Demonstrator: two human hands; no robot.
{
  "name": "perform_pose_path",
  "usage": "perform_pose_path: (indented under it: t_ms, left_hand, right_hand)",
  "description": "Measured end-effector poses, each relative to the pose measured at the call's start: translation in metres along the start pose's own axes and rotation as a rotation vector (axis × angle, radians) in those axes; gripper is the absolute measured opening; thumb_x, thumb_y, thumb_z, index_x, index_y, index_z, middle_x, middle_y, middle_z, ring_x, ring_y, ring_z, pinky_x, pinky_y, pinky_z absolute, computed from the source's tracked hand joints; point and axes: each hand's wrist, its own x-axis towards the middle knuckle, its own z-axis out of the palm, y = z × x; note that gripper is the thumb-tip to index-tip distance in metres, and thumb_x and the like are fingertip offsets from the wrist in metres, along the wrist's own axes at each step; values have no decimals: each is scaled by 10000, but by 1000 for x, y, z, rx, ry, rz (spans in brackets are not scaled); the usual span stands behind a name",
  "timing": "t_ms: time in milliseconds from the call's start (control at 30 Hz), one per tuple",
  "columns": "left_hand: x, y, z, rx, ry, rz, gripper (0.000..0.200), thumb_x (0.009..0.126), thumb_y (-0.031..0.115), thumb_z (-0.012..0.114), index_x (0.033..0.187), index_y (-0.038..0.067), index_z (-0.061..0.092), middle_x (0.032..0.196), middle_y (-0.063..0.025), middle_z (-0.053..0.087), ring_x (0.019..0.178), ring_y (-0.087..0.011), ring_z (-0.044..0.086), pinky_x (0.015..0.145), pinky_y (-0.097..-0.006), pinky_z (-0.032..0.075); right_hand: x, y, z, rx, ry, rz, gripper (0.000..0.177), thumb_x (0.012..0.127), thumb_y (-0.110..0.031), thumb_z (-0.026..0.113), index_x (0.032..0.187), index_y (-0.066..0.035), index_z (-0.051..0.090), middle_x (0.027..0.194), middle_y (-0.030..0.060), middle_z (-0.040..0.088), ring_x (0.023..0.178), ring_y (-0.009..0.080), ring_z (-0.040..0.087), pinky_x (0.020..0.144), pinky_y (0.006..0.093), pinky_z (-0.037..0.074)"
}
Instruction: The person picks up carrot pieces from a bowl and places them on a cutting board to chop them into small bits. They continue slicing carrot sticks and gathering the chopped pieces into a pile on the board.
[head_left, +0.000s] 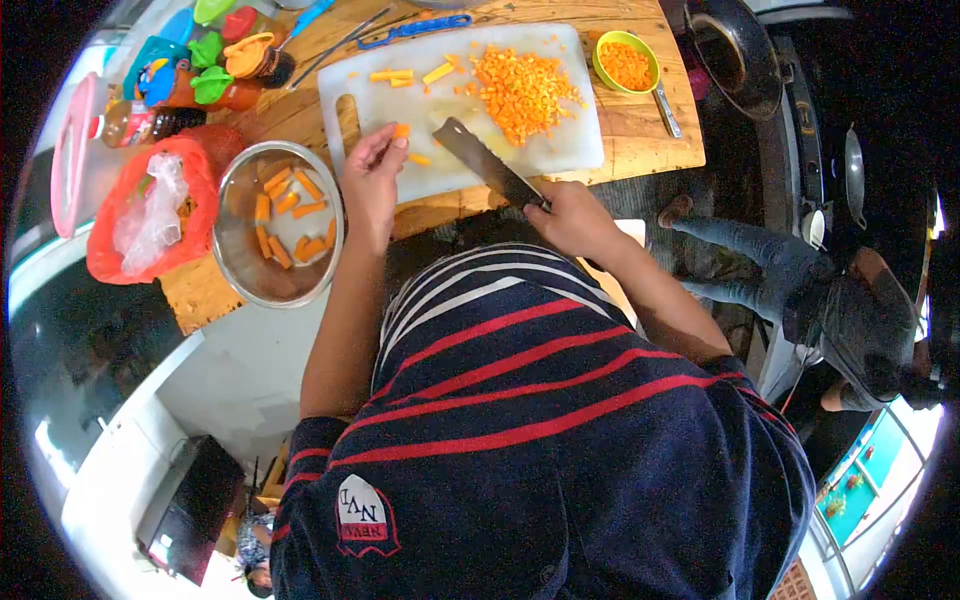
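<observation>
Item: carrot piece [401,131], L hand [372,180] pinching it in fingertips above L part of cutting board [455,182]. Item: knife [490,165], R hand [575,222] gripping its handle, fingers closed round it, blade slanting over board's near edge. Small carrot bit [420,159] lying between L hand & blade; diced carrot pile [520,92] taking up board's R side; carrot sticks [392,77] lying at far L. Metal bowl [226,215] w/ carrot lengths [279,251] sitting beside L forearm; red bag [110,235] w/ clear plastic standing next to it, bottles [212,85] w/ coloured caps crowding behind. Green bowl [651,80] w/ diced carrot & metal utensil [668,112] lying R of board; blue-handled tool [414,31] lying beyond it. Surface: wooden table [640,155], grain showing. Room: dark pan [737,55] sitting far R, another person [840,305] occupying R side, beyond table.
</observation>
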Motion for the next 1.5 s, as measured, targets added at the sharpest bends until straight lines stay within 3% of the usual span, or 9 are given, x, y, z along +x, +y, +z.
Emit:
perform_pose_path:
  t_ms: [333,400,433,500,600,833,900,1100,1500]
  left_hand:
    - [-1,-1,5,-50,-65,3,301,896,148,753,1163,18,701,1046,-67,734,858,-103,623,739,-258,491]
    - [0,1,8,458,-201,194,258,874,114,740,1125,57,731,1048,-80,746,849,-157,651,730,-299,509]
    - [2,4,10,457,-202,192,258,874,114,740,1125,57,731,1048,-80,746,849,-157,651,730,-299,509]
    - [10,9,14,862,-434,510,209,835,84,725,1040,93,763,1019,-93,741,882,-250,665,765,-375,526]
    - [25,6,19,959,-455,716,179,809,88,720,979,105,774,972,-98,731,969,-313,637,875,-441,496]
    - [17,-5,12,821,-144,611,143,788,159,757,923,113,762,958,-71,720,1042,-287,599,954,-449,422]
    - [-1,-7,18,981,-81,746,157,770,173,777,917,122,757,958,-58,716,1024,-277,602,940,-432,418]
    - [-4,-21,25,981,-105,821,227,772,276,805,938,132,749,969,-33,719,1020,-253,608,968,-429,387]
    - [-3,-26,15,831,-143,863,240,728,205,825,939,126,743,991,-2,731,1066,-220,613,986,-417,398]
  right_hand:
    - [4,14,1,70,261,-60,290,864,-178,631,1066,26,663,927,306,670,930,473,655,832,515,517]
    - [1,19,2,44,189,43,297,881,-191,628,1080,26,664,923,304,672,927,468,659,830,512,519]
    - [-2,23,6,43,187,45,297,881,-191,628,1080,26,664,923,304,672,927,468,659,830,512,519]
    - [-5,30,14,42,197,73,283,887,-165,663,1126,-13,670,848,251,683,785,411,676,724,443,516]
    - [-13,28,17,90,194,75,274,891,-179,660,1112,-18,671,842,250,682,768,419,669,712,452,515]
    - [-20,12,14,29,115,83,307,898,-175,602,1176,-54,647,903,300,669,890,480,648,813,545,520]
    - [-19,16,21,79,184,42,249,900,-185,640,1055,7,676,835,281,672,785,439,672,703,482,511]
    - [-25,11,20,46,111,48,219,885,-163,595,964,30,662,817,306,653,830,490,649,796,547,519]
    - [-32,0,13,71,70,117,223,893,-183,592,920,30,655,816,299,654,827,489,643,783,541,511]
